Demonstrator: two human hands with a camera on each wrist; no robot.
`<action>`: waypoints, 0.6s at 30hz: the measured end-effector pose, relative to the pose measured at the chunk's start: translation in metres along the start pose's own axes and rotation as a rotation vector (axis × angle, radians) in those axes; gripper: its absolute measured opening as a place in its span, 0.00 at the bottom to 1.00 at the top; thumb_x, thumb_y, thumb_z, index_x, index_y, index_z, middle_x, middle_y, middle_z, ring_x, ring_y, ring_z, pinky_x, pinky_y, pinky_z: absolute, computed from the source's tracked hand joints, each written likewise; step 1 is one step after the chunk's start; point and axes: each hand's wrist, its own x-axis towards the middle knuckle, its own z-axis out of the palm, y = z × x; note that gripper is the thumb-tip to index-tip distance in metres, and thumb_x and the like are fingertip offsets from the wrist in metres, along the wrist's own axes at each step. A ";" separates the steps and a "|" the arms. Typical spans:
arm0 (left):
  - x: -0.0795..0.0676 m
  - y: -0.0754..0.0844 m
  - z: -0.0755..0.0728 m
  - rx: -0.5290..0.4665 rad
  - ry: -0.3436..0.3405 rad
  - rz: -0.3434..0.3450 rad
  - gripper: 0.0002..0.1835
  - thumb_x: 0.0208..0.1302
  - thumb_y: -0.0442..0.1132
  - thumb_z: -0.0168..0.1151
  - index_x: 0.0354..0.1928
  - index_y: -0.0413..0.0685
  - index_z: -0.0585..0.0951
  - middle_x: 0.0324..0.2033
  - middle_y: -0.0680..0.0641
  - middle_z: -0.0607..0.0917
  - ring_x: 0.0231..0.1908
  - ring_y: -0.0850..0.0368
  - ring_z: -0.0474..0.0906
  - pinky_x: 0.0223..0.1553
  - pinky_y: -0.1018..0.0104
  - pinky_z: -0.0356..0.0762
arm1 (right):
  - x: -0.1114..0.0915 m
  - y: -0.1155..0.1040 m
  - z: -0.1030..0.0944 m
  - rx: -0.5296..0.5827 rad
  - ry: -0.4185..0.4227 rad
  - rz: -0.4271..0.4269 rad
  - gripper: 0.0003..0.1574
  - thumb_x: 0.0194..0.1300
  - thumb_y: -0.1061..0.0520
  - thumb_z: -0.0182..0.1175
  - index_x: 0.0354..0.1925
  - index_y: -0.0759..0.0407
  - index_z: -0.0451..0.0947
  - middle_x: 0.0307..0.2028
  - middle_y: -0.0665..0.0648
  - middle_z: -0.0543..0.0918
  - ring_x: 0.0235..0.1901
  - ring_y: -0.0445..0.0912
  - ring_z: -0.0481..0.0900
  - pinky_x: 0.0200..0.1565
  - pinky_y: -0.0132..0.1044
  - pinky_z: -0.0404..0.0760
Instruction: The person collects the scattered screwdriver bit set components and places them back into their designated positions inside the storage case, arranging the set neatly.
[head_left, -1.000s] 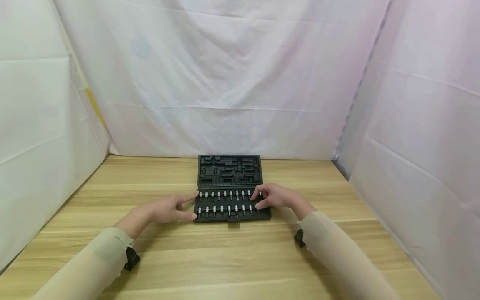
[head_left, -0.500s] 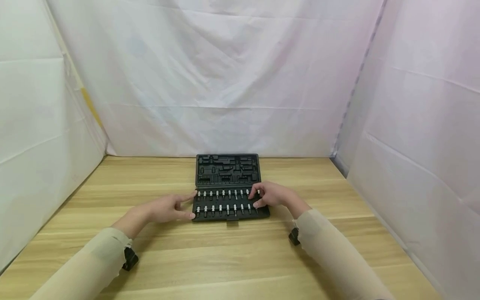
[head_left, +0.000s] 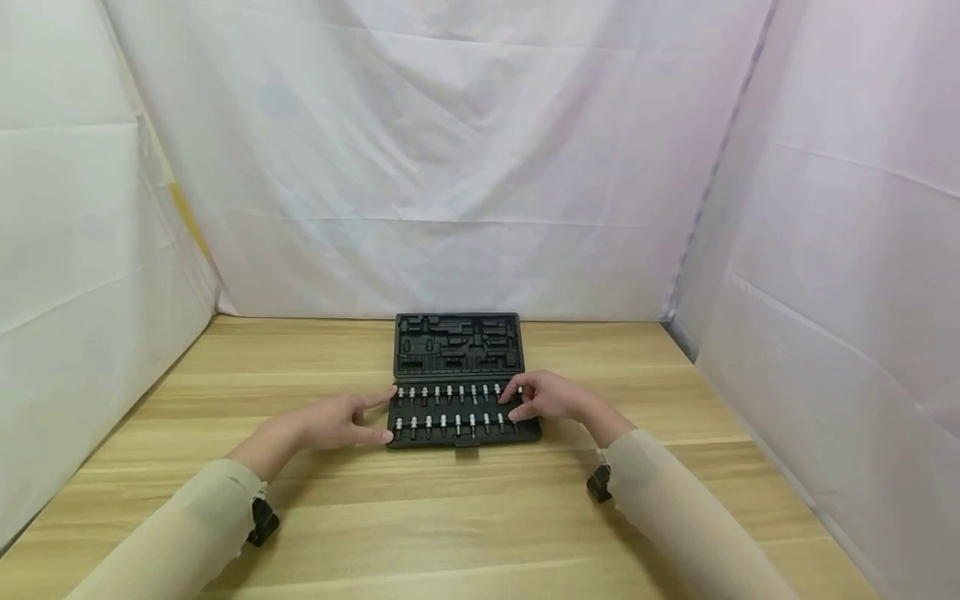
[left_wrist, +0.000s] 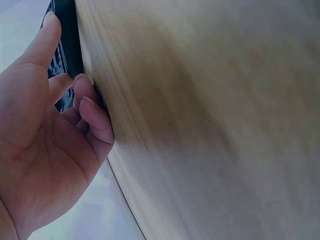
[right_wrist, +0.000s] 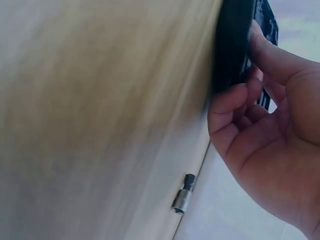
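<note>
A black socket set case (head_left: pixel 465 408) lies open on the table. Two rows of silver bit sockets (head_left: pixel 458 425) fill its near half. My left hand (head_left: pixel 333 422) is at its left side, index fingertip near the hinge end and thumb on the front corner. In the left wrist view the other fingers curl loosely beside the case. My right hand (head_left: pixel 551 396) reaches over the right end, thumb and bent index finger spread apart on the case, covering the last sockets. Nothing shows between these fingers. The right wrist view has the thumb on the case's top and other fingers by its side.
The case's lid (head_left: pixel 459 343), with its moulded empty slots, leans back towards the white cloth wall (head_left: pixel 450 150). In the right wrist view a loose bit socket (right_wrist: pixel 182 195) lies on the wooden table (head_left: pixel 450 517), beyond my right hand. White sheets also hang at both sides.
</note>
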 end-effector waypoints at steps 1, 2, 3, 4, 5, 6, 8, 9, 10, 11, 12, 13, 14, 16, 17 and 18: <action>0.001 -0.001 0.000 -0.001 0.000 -0.003 0.51 0.72 0.63 0.71 0.89 0.62 0.57 0.54 0.44 0.89 0.39 0.54 0.80 0.46 0.55 0.79 | -0.001 0.000 -0.001 -0.003 0.001 -0.002 0.14 0.73 0.54 0.75 0.55 0.49 0.90 0.29 0.50 0.78 0.28 0.44 0.69 0.36 0.38 0.70; 0.001 -0.001 0.001 0.003 0.000 -0.002 0.51 0.72 0.64 0.71 0.89 0.62 0.57 0.54 0.44 0.89 0.40 0.55 0.80 0.47 0.55 0.79 | -0.001 0.001 -0.001 -0.013 0.007 -0.008 0.14 0.73 0.53 0.75 0.55 0.48 0.90 0.30 0.51 0.80 0.29 0.44 0.71 0.36 0.38 0.71; 0.002 -0.002 0.001 0.002 0.000 -0.002 0.51 0.72 0.64 0.71 0.89 0.62 0.57 0.53 0.44 0.89 0.40 0.55 0.80 0.47 0.55 0.79 | -0.001 0.001 -0.002 -0.022 0.013 -0.016 0.13 0.74 0.52 0.74 0.55 0.47 0.90 0.33 0.51 0.82 0.31 0.44 0.73 0.38 0.39 0.73; 0.002 -0.002 0.002 0.005 0.000 -0.003 0.51 0.72 0.64 0.71 0.89 0.62 0.57 0.50 0.45 0.89 0.40 0.55 0.80 0.47 0.55 0.79 | -0.002 0.002 -0.004 -0.031 0.023 -0.023 0.13 0.74 0.51 0.73 0.55 0.46 0.90 0.35 0.51 0.84 0.33 0.44 0.75 0.39 0.39 0.74; 0.002 -0.003 0.002 0.006 -0.001 -0.004 0.51 0.72 0.64 0.71 0.89 0.63 0.57 0.48 0.46 0.89 0.39 0.55 0.80 0.47 0.55 0.79 | -0.003 0.003 -0.005 -0.035 0.037 -0.031 0.13 0.75 0.50 0.72 0.55 0.46 0.90 0.36 0.51 0.85 0.35 0.44 0.77 0.40 0.40 0.76; 0.003 -0.003 0.003 0.003 -0.003 -0.009 0.51 0.72 0.64 0.71 0.89 0.63 0.56 0.46 0.47 0.89 0.39 0.54 0.79 0.46 0.55 0.79 | -0.004 0.005 -0.006 -0.035 0.055 -0.036 0.12 0.76 0.50 0.71 0.55 0.45 0.91 0.38 0.51 0.86 0.37 0.45 0.78 0.41 0.40 0.77; 0.003 -0.003 0.003 -0.001 -0.005 -0.009 0.51 0.73 0.63 0.71 0.89 0.63 0.56 0.44 0.48 0.88 0.38 0.54 0.79 0.45 0.56 0.78 | -0.007 0.009 -0.011 -0.026 0.102 -0.043 0.12 0.78 0.49 0.69 0.56 0.45 0.91 0.40 0.52 0.88 0.40 0.46 0.80 0.43 0.42 0.79; 0.003 -0.003 0.002 -0.006 -0.007 -0.007 0.51 0.73 0.63 0.70 0.89 0.63 0.56 0.43 0.47 0.88 0.37 0.54 0.78 0.44 0.56 0.78 | -0.008 0.011 -0.013 -0.016 0.125 -0.048 0.13 0.78 0.49 0.68 0.56 0.46 0.91 0.41 0.53 0.88 0.40 0.46 0.81 0.43 0.42 0.80; 0.003 -0.002 0.002 -0.006 -0.007 -0.005 0.51 0.73 0.63 0.70 0.89 0.63 0.56 0.43 0.47 0.88 0.36 0.54 0.78 0.43 0.56 0.78 | -0.009 0.014 -0.016 -0.006 0.151 -0.045 0.13 0.79 0.49 0.67 0.56 0.46 0.91 0.40 0.53 0.88 0.40 0.46 0.81 0.42 0.42 0.80; 0.002 -0.001 0.002 -0.007 -0.008 -0.001 0.51 0.73 0.62 0.70 0.89 0.62 0.55 0.43 0.47 0.88 0.36 0.54 0.78 0.43 0.56 0.78 | -0.010 0.017 -0.018 0.001 0.175 -0.045 0.13 0.79 0.49 0.66 0.56 0.47 0.90 0.41 0.54 0.89 0.40 0.47 0.82 0.42 0.42 0.80; 0.002 -0.001 0.001 -0.005 -0.007 0.003 0.51 0.73 0.62 0.71 0.89 0.62 0.55 0.43 0.47 0.88 0.36 0.54 0.78 0.44 0.56 0.78 | -0.012 0.020 -0.021 0.009 0.197 -0.038 0.13 0.79 0.49 0.66 0.57 0.47 0.91 0.41 0.54 0.89 0.40 0.47 0.82 0.41 0.42 0.81; 0.002 -0.001 0.001 0.000 -0.006 0.007 0.51 0.73 0.62 0.71 0.89 0.61 0.56 0.44 0.47 0.89 0.37 0.54 0.78 0.45 0.55 0.79 | -0.013 0.023 -0.024 0.011 0.215 -0.033 0.14 0.79 0.49 0.66 0.57 0.48 0.90 0.42 0.55 0.89 0.40 0.47 0.82 0.41 0.42 0.81; 0.001 -0.001 0.000 0.006 -0.003 0.009 0.51 0.73 0.62 0.71 0.89 0.61 0.56 0.44 0.47 0.89 0.37 0.54 0.79 0.46 0.55 0.79 | -0.013 0.027 -0.027 0.008 0.231 -0.027 0.14 0.80 0.48 0.66 0.57 0.49 0.90 0.43 0.55 0.89 0.40 0.47 0.82 0.41 0.41 0.81; 0.000 0.000 0.000 0.017 -0.001 0.015 0.51 0.73 0.62 0.71 0.89 0.60 0.56 0.45 0.48 0.89 0.39 0.55 0.79 0.47 0.54 0.79 | -0.016 0.034 -0.032 -0.003 0.258 -0.007 0.15 0.80 0.48 0.66 0.57 0.50 0.90 0.44 0.54 0.89 0.41 0.47 0.82 0.42 0.41 0.81; 0.000 0.000 0.000 0.020 0.000 0.015 0.51 0.73 0.61 0.71 0.89 0.60 0.56 0.45 0.47 0.89 0.39 0.55 0.79 0.47 0.54 0.79 | -0.017 0.038 -0.035 -0.011 0.266 -0.004 0.15 0.80 0.48 0.66 0.57 0.51 0.90 0.44 0.54 0.89 0.42 0.47 0.82 0.42 0.42 0.81; 0.000 0.000 0.000 0.016 -0.001 0.013 0.51 0.73 0.61 0.71 0.89 0.60 0.56 0.45 0.47 0.89 0.38 0.55 0.79 0.47 0.54 0.79 | -0.019 0.042 -0.037 -0.016 0.271 0.003 0.16 0.80 0.47 0.66 0.57 0.51 0.90 0.45 0.54 0.89 0.42 0.47 0.82 0.43 0.42 0.81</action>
